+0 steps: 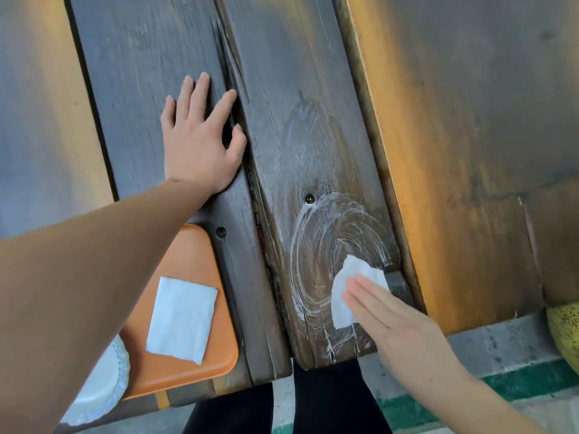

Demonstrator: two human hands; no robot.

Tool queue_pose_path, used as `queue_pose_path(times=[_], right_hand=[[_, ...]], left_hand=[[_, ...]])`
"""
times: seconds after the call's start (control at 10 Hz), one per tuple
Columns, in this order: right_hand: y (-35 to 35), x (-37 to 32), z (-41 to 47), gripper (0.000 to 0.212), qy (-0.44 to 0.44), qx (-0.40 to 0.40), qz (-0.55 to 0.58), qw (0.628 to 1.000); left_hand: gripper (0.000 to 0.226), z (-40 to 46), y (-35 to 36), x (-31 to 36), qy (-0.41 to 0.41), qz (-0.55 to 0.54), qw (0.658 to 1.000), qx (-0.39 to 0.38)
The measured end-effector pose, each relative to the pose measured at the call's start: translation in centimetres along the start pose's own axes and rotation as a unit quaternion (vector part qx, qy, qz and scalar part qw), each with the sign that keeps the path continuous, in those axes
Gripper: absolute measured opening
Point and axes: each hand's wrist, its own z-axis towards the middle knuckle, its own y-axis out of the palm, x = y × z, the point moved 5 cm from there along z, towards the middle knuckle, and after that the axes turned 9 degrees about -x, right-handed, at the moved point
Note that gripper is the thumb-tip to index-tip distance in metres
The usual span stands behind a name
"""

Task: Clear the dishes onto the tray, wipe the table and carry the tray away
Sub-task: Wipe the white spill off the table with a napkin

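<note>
My right hand (pixel 394 321) lies flat on a white wipe (pixel 344 296), pressing it against the dark wooden table (pixel 313 89) near its front edge. White swirled streaks (pixel 316 245) mark the plank just left of and above the wipe. My left hand (pixel 200 136) rests palm down on the neighbouring plank, fingers spread, holding nothing. An orange tray (pixel 188 264) sits at the lower left, partly under my left forearm. On it lie a folded white napkin (pixel 181 317) and a white paper plate (pixel 103 393), which overhangs the tray's near edge.
A gap (pixel 241 126) runs between the two dark planks. An orange-brown bench board (pixel 454 151) lies to the right, another at the far left. A yellow-green rounded object (pixel 567 330) shows at the right edge. Below are my dark trouser legs and a grey floor with a green stripe.
</note>
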Motion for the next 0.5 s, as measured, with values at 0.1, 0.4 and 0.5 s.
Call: queue_pose_path(times=[0.1,0.4,0.5], right_hand=[[-1.9,2.3,3.8,0.058,0.051,0.038,0.021,0.998],[-8.5,5.5,18.5,0.071,0.133,0.113,0.084,0.981],[-9.4,5.7,20.5,0.071,0.116,0.113,0.092,0.982]], left_hand=[[0.054,-0.1,0.0,0.0,0.0,0.0,1.0,0.0],[0.055,-0.1,-0.1,0.0,-0.005,0.004,1.0,-0.004],[0.056,0.0,-0.1,0.0,-0.007,0.006,1.0,-0.007]])
